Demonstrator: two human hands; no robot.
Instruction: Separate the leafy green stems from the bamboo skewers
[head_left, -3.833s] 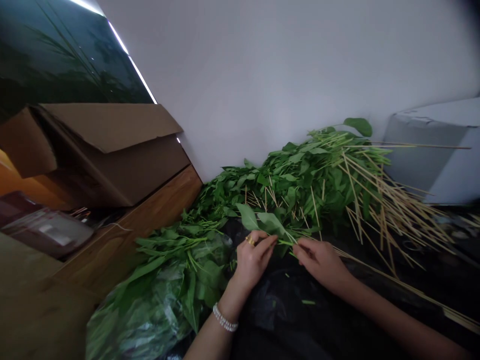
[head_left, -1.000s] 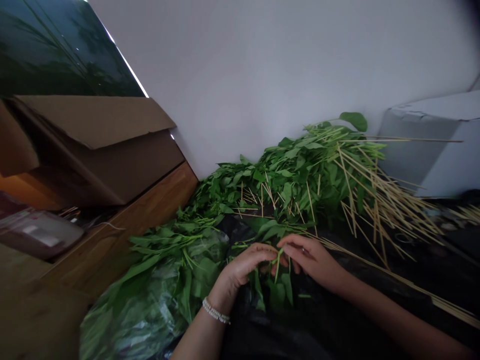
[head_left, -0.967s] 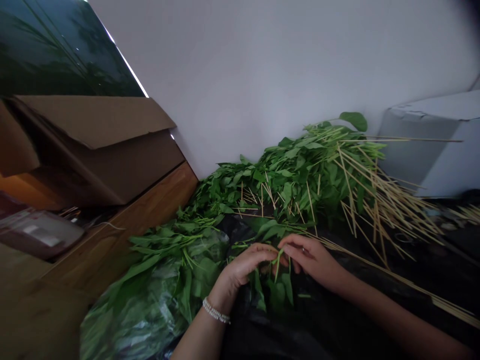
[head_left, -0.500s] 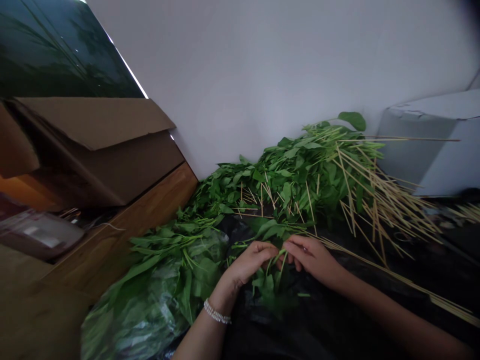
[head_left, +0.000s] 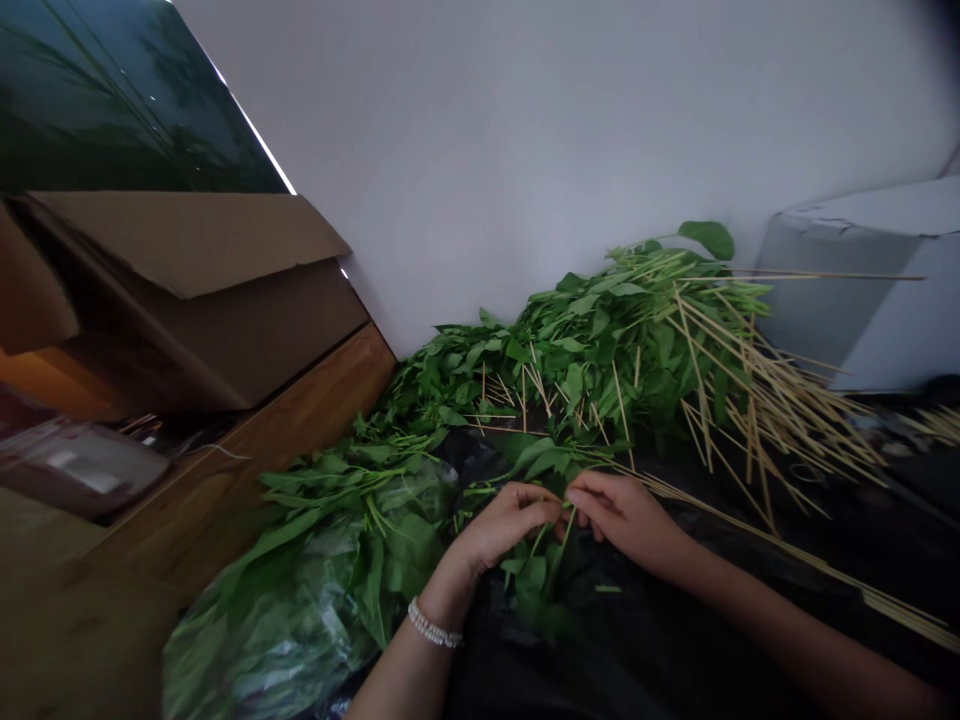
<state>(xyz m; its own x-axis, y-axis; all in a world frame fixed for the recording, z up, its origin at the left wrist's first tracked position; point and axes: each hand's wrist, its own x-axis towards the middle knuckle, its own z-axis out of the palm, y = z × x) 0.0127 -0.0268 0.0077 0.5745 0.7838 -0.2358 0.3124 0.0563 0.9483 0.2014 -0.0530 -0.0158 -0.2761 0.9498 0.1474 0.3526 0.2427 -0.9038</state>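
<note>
Close together in the lower middle, my left hand (head_left: 517, 520) and my right hand (head_left: 615, 505) are both closed in a pinch on one leafy green stem (head_left: 568, 528). Its leaves (head_left: 541, 590) hang down below my fingers over a black plastic sheet (head_left: 615, 650). The fingertips hide where exactly the stem is gripped. Beneath the hands lies a short cut piece of stem (head_left: 607, 589). Just behind my fingers rest more green leaves (head_left: 540, 458) and several thin sticks (head_left: 750, 530) that run off to the right.
A heap of leafy greens (head_left: 600, 330) with many thin sticks (head_left: 795, 410) lies along the white wall (head_left: 525, 150). At left, a clear plastic bag (head_left: 300, 640) holds greens, near a wooden board (head_left: 315, 400) and an open cardboard box (head_left: 247, 340). A white box (head_left: 900, 300) stands at right.
My fingers have shifted slightly on the stem, and its hanging leaves have swung a little to the left. The rest looks the same.
</note>
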